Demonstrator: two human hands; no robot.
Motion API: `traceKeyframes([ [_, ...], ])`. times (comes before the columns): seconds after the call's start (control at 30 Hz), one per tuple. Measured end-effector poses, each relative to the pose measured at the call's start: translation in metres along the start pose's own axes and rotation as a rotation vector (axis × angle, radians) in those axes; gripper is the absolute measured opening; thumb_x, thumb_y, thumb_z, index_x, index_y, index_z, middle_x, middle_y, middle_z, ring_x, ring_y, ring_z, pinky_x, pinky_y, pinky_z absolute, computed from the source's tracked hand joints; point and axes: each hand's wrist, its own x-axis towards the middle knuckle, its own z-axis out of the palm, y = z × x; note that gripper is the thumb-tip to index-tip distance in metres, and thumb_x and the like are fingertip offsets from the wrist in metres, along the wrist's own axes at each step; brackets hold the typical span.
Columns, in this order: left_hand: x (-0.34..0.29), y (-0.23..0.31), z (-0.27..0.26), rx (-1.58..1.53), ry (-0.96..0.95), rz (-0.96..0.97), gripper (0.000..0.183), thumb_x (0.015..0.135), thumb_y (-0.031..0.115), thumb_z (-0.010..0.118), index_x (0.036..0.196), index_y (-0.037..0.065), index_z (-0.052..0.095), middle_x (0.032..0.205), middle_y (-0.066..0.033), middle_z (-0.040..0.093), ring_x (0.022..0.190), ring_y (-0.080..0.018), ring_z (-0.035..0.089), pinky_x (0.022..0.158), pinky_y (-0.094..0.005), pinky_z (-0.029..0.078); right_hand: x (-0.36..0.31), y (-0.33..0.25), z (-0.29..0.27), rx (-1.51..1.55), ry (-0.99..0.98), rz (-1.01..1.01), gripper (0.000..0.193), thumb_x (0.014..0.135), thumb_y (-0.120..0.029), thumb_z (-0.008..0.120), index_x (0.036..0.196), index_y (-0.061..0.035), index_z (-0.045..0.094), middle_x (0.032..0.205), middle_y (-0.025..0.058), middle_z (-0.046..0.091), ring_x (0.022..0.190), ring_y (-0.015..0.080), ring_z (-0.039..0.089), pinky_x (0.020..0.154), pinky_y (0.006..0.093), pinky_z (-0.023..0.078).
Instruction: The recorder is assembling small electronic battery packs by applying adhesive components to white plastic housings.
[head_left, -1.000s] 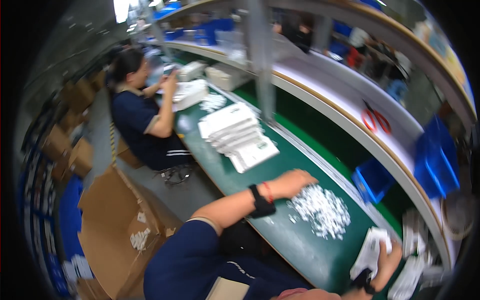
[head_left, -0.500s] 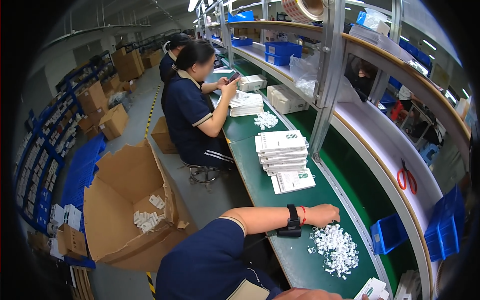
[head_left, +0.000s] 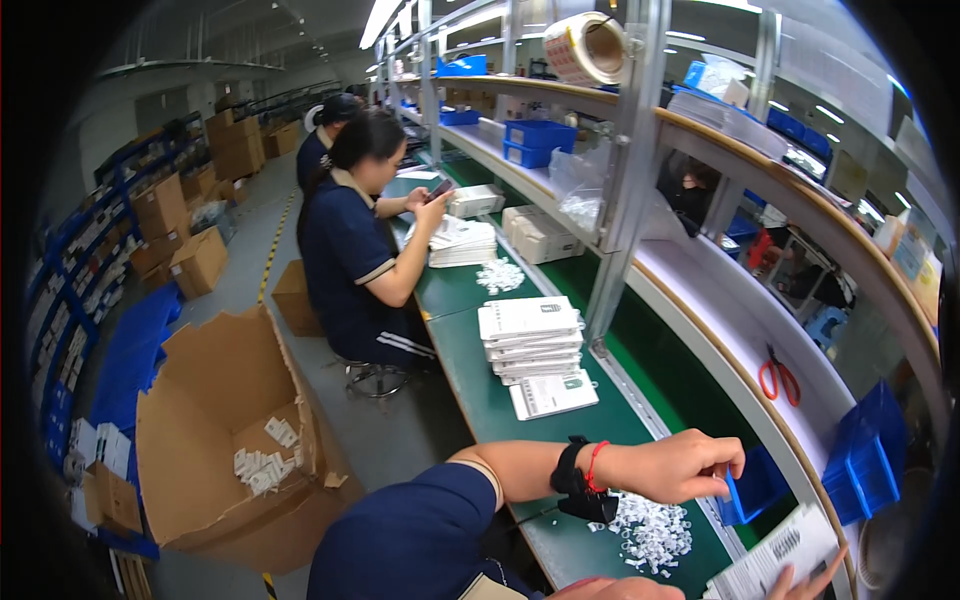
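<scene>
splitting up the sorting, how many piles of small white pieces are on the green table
2: the near pile, just below the left hand in the picture, and the far pile, just beyond the nearer stack of white boxes. Others may be hidden.

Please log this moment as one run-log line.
left hand: near blue bin, grip unclear | right hand: holding white packs | green table: loose white pieces, stacked white boxes

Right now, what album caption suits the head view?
Left hand near small white pieces, right hand holding white packets at a green workbench.
</scene>
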Motion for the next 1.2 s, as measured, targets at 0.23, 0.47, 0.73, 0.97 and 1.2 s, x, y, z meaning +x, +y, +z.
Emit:
traceKeyframes([
  [0.23,0.013,0.001,0.025,-0.165,0.005,0.157,0.013,0.086,0.008,0.064,0.095,-0.002,0.061,0.088,-0.0094,0.060,0.074,-0.0172,0.060,0.066,-0.0293,0.048,0.014,-0.044,0.061,-0.020,-0.493,-0.352,0.026,0.090,0.007,0.051,0.114,0.0070,0.061,0.115,0.0157,0.061,0.103,0.0210,0.060,0.090,0.0315,0.047],
  [0.47,0.017,-0.021,0.014,0.045,0.092,0.111,0.016,0.085,0.002,0.059,0.100,-0.003,0.062,0.090,-0.0149,0.064,0.079,-0.0273,0.064,0.068,-0.0318,0.050,0.015,-0.047,0.110,-0.022,-0.477,-0.430,0.018,0.078,-0.001,0.066,0.095,0.0033,0.067,0.083,0.0097,0.063,0.076,0.0156,0.059,0.070,0.0257,0.045],
  [0.73,0.021,-0.027,0.017,0.073,0.023,0.105,0.014,0.085,0.003,0.060,0.097,-0.003,0.060,0.085,-0.0135,0.063,0.070,-0.0236,0.062,0.062,-0.0310,0.049,0.015,-0.044,0.108,-0.104,-0.477,-0.385,0.010,0.079,0.003,0.066,0.088,0.0013,0.066,0.076,0.0107,0.063,0.066,0.0180,0.060,0.059,0.0260,0.044],
  [0.97,0.019,-0.032,0.020,0.160,0.122,0.124,0.013,0.083,0.007,0.065,0.094,0.000,0.063,0.083,-0.0107,0.062,0.063,-0.0200,0.058,0.058,-0.0292,0.047,0.006,-0.044,0.115,-0.163,-0.344,-0.494,0.010,0.076,0.004,0.067,0.086,0.0011,0.064,0.073,0.0124,0.062,0.062,0.0223,0.059,0.057,0.0290,0.044],
  [1.2,0.025,-0.041,0.014,0.165,0.202,0.055,0.007,0.082,0.003,0.067,0.087,0.000,0.065,0.075,-0.0082,0.060,0.062,-0.0141,0.057,0.055,-0.0253,0.045,0.021,-0.040,0.122,-0.078,-0.492,-0.410,0.015,0.080,0.007,0.060,0.093,0.0018,0.065,0.083,0.0153,0.065,0.072,0.0272,0.065,0.065,0.0320,0.049],
])
